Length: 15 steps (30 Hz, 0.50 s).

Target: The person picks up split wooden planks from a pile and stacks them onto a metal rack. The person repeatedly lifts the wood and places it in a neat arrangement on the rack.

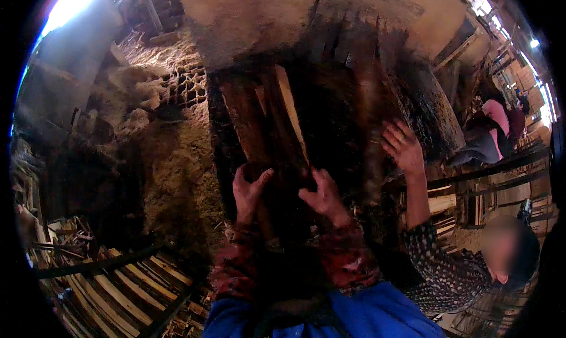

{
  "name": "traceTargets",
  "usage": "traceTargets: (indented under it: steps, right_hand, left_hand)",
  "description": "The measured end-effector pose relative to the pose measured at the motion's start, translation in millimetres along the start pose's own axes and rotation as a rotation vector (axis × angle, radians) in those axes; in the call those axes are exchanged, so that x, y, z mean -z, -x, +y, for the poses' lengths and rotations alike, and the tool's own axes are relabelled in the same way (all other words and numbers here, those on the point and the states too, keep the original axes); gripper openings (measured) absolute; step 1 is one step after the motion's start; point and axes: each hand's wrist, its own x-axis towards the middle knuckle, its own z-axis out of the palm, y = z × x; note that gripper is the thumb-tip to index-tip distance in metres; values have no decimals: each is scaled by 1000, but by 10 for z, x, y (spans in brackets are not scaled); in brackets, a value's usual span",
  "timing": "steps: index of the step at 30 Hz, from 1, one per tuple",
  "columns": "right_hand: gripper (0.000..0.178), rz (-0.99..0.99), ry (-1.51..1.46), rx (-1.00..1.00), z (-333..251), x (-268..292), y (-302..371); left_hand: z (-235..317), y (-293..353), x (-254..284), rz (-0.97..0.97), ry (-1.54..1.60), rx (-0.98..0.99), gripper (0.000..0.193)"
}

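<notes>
Two or more dark, rough wooden slabs (240, 120) stretch away from me in the middle of the head view, lying close together. One of them shows a pale cut edge (290, 111) on its right. My left hand (247, 192) grips the near left edge of the slabs, thumb over the top. At their near right corner, my right hand (325, 196) is curled in a grip too, its fingertips hidden in shadow. The near ends of the slabs are too dark to make out.
To my right a co-worker's hand (403, 146) reaches toward a dark upright slab (370, 120). Long strips of wood (118, 285) lie in a metal rack at lower left. Sawdust (186, 167) covers the ground at left. Another person (494, 123) bends down farther right.
</notes>
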Motion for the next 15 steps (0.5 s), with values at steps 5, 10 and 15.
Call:
traceTargets:
  steps: [5,10,15]
  right_hand:
    - [56,70,71,58,-277,-33,273]
    - [54,79,209,-70,-286,175,411]
    - [58,-47,-54,-348,-232,267,776]
  left_hand:
    - [379,280,24,149,-106,-183,88]
    - [-314,-397,10,385,-550,-253,80]
    - [-779,-616,-15,890,-2068,-979,73]
